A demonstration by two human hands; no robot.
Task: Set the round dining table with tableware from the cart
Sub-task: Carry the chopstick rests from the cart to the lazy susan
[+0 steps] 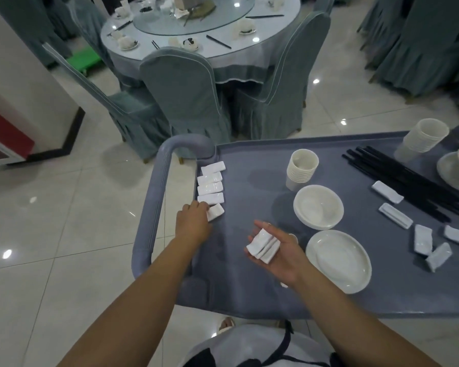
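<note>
I stand at a grey cart (263, 292) holding tableware. My left hand (194, 221) pinches a white chopstick rest (216, 211) at the near end of a row of several white rests (210, 187) along the cart's left side. My right hand (278, 251), palm up over the cart's middle, holds a small stack of white chopstick rests (264, 246). The round dining table (223, 53) stands beyond, with a glass turntable (223, 19), cups, small dishes and black chopsticks laid on it.
On the cart: stacked cups (301, 169), a small bowl-plate (318, 206), an oval plate (338, 260), black chopsticks (408, 185), loose rests (423, 239), more cups (421, 140) and dishes (455, 173). Covered chairs (183, 102) stand between cart and table.
</note>
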